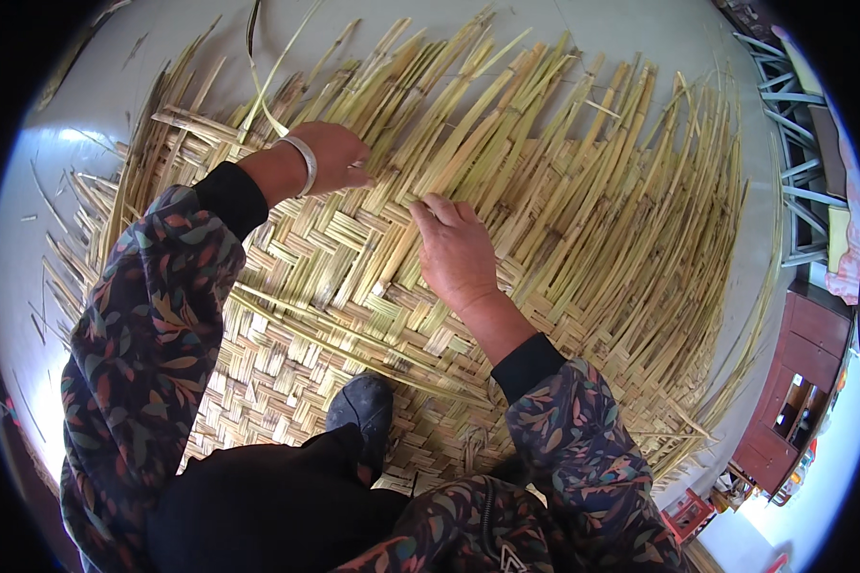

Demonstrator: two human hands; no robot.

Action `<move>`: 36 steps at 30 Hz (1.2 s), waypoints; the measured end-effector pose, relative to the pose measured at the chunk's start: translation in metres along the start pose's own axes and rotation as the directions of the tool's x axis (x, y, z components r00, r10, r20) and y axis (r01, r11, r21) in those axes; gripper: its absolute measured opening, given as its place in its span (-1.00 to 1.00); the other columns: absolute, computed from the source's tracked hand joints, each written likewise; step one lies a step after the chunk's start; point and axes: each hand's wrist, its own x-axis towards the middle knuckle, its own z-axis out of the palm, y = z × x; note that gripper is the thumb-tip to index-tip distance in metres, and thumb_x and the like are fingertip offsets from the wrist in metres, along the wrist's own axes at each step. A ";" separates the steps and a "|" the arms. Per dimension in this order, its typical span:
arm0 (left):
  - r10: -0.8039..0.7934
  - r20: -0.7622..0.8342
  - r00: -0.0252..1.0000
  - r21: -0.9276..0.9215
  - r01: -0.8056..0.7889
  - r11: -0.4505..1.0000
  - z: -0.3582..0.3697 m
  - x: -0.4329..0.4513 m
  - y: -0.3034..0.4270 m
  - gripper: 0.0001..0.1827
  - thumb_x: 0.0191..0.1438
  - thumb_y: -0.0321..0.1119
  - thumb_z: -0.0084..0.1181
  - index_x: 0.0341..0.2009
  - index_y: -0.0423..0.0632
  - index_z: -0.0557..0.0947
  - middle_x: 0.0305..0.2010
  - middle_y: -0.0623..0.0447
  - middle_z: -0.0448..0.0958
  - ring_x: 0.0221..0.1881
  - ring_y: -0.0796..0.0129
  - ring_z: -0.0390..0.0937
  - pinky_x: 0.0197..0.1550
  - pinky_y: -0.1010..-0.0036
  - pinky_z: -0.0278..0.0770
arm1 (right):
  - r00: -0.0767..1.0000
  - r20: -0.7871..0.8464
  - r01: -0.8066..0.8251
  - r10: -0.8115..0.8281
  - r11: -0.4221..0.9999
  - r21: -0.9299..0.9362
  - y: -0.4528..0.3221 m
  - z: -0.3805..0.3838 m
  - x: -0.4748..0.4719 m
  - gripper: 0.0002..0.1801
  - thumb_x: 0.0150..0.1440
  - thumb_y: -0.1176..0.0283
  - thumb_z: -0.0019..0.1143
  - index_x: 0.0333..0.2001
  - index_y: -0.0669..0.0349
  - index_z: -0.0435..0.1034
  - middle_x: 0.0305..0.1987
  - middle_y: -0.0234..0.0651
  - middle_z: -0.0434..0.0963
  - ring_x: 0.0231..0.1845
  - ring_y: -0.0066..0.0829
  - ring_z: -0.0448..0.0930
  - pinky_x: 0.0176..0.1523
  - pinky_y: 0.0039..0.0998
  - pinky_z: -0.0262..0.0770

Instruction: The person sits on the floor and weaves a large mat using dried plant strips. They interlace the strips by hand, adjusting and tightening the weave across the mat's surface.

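Note:
A large mat of flattened reed or cane strips (315, 251), woven in a zigzag pattern, lies on the floor under me. Loose, unwoven strip ends (545, 93) fan out from its far and right sides. My left hand (333, 157), with a silver bracelet (305, 166) at the wrist, is low over the weave's far edge, fingers curled; whether it grips a strip is hidden. To its right and nearer to me, my right hand (459, 251) pinches the end of a strip between thumb and fingers. Long thin strips (358, 351) lie across the woven part.
My dark shoe (362, 412) stands on the mat. Smooth grey floor (659, 36) surrounds it, with slivers scattered at the left. A metal-framed rack (795, 143) and a red-brown wooden cabinet (795, 387) stand at the right, with a small red stool (688, 512) near the cabinet.

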 end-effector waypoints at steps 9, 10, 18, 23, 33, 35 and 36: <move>-0.053 0.107 0.993 0.043 0.049 0.998 -0.009 -0.004 0.014 -0.66 0.01 0.02 0.13 -0.35 0.02 0.62 -0.37 -0.05 0.58 -0.23 -0.02 0.55 -0.19 0.09 0.45 | 0.996 0.090 -0.005 0.011 0.997 -0.075 -0.009 -0.006 0.002 -0.58 -0.11 0.50 0.10 -0.08 0.26 0.42 -0.08 -0.37 0.41 0.01 -0.29 0.42 -0.04 -0.25 0.44; -0.030 0.066 0.997 0.071 0.025 0.997 -0.010 -0.004 0.012 -0.66 0.01 0.04 0.13 -0.37 0.02 0.61 -0.37 -0.04 0.58 -0.25 -0.01 0.55 -0.17 0.11 0.43 | 0.998 0.065 0.031 -0.025 0.995 -0.093 -0.010 -0.008 0.003 -0.59 -0.11 0.50 0.09 -0.09 0.27 0.42 -0.11 -0.34 0.42 -0.01 -0.28 0.43 -0.04 -0.25 0.44; 0.031 -0.269 0.963 0.373 0.074 0.925 -0.020 -0.053 -0.045 -0.85 -0.07 -0.27 0.15 -0.34 0.07 0.64 -0.14 0.08 0.52 -0.02 0.18 0.44 -0.02 0.26 0.35 | 0.995 -0.006 0.098 -0.098 0.991 0.096 -0.023 -0.009 0.056 -0.70 0.02 0.52 0.01 -0.12 0.27 0.42 -0.24 -0.17 0.52 -0.19 -0.15 0.56 -0.11 -0.22 0.51; -0.151 -0.337 0.929 0.340 0.270 0.901 -0.015 -0.055 -0.054 -0.89 -0.01 -0.40 0.04 -0.34 0.02 0.60 -0.14 0.01 0.54 -0.10 0.10 0.53 -0.16 0.24 0.54 | 0.957 0.234 -0.223 0.174 0.953 0.203 -0.050 0.013 0.102 -0.69 0.09 0.32 0.04 -0.11 0.22 0.45 -0.21 -0.10 0.51 -0.18 -0.07 0.54 -0.10 -0.16 0.48; 0.045 -0.527 0.848 -0.220 -0.188 0.957 -0.025 -0.009 -0.022 -0.61 0.04 -0.56 0.00 0.02 -0.04 0.45 0.07 0.00 0.51 0.10 0.12 0.47 0.08 0.25 0.45 | 0.943 0.110 -0.334 0.315 0.879 0.342 -0.049 0.030 0.101 -0.78 0.08 0.30 0.03 -0.33 0.23 0.46 -0.35 -0.09 0.52 -0.33 0.00 0.55 -0.23 -0.08 0.48; -0.153 -0.421 0.894 -0.560 -0.123 0.819 -0.018 -0.004 -0.030 -0.53 0.14 -0.51 -0.08 0.17 -0.04 0.32 0.01 -0.08 0.54 -0.02 0.02 0.54 -0.01 0.26 0.52 | 0.911 0.134 -0.411 0.391 0.826 0.387 -0.046 0.030 0.103 -0.78 0.07 0.31 0.02 -0.36 0.27 0.43 -0.41 -0.03 0.51 -0.36 0.04 0.54 -0.24 -0.07 0.46; -0.198 -0.393 0.898 -0.562 -0.064 0.825 -0.013 -0.003 -0.037 -0.52 0.13 -0.47 -0.05 0.18 -0.05 0.31 -0.02 -0.11 0.55 -0.04 0.01 0.55 -0.01 0.26 0.52 | 0.900 0.142 -0.431 0.411 0.800 0.418 -0.045 0.029 0.103 -0.77 0.07 0.32 0.02 -0.38 0.29 0.42 -0.44 0.00 0.50 -0.38 0.05 0.53 -0.25 -0.06 0.45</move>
